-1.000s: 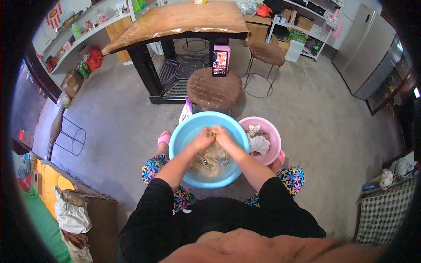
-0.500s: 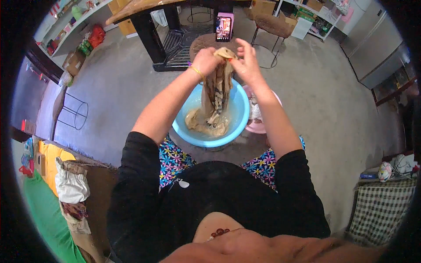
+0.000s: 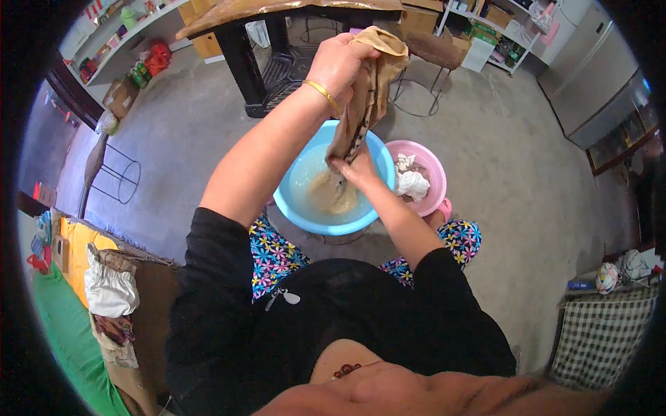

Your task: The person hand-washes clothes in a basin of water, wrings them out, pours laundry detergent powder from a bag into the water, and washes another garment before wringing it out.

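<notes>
A wet tan garment (image 3: 371, 87) with dark markings hangs stretched between my two hands over the light blue basin (image 3: 286, 202). High up, my left hand (image 3: 336, 68), with a yellow band at the wrist, is closed on the garment's upper part; its top edge folds over beyond my fingers. Lower down, my right hand (image 3: 358, 168) grips the cloth just over the water, its fingers partly hidden by the fabric. The garment's bottom end lies in cloudy water inside the basin.
Right of the blue basin stands a pink basin (image 3: 440, 175) holding white and brownish cloths. Ahead are a dark-legged table (image 3: 291, 12) and a round stool (image 3: 436, 50). Shelves line the far left; a grey fridge (image 3: 596, 69) stands at the far right.
My left hand has risen with the garment, which now covers the phone on the stool ahead. My right hand has moved from the garment's top down to its lower part.
</notes>
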Action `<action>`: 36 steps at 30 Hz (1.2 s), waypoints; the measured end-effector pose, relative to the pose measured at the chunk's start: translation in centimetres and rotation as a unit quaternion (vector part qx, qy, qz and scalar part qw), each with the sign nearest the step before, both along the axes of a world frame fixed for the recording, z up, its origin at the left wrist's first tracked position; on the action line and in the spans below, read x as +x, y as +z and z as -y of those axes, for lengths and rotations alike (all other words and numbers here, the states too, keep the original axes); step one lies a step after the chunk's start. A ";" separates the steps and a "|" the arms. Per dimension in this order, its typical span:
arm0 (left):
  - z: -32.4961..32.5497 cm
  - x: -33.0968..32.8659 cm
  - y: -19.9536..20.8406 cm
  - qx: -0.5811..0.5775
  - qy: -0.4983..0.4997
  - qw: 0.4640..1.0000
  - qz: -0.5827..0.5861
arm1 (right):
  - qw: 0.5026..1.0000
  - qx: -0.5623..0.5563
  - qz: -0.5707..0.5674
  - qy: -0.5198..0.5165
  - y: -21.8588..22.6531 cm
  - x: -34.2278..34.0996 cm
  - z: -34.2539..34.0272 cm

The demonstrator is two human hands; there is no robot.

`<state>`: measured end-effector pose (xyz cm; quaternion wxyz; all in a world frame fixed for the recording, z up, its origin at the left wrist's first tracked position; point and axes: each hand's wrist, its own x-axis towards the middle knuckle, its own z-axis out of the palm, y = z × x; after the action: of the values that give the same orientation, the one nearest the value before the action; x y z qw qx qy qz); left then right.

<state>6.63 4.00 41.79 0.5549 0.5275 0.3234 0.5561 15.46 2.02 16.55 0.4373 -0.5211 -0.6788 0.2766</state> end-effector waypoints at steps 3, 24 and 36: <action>0.8 -0.6 0.5 0.002 -0.015 0.999 0.040 | 0.968 0.061 -0.241 -0.034 -0.5 -0.5 -2.4; 3.8 -11.3 -25.9 -0.553 -0.140 0.790 0.225 | 0.964 -0.027 -0.257 0.066 -0.8 0.7 -5.7; 0.2 -3.7 -33.8 -0.357 -0.180 0.700 0.592 | 0.976 0.135 0.042 0.164 1.1 -2.1 2.0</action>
<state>2.88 3.77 8.00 0.8682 -0.0997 0.0011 0.4861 13.38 0.06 17.64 0.4231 -0.3499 -0.8039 0.2288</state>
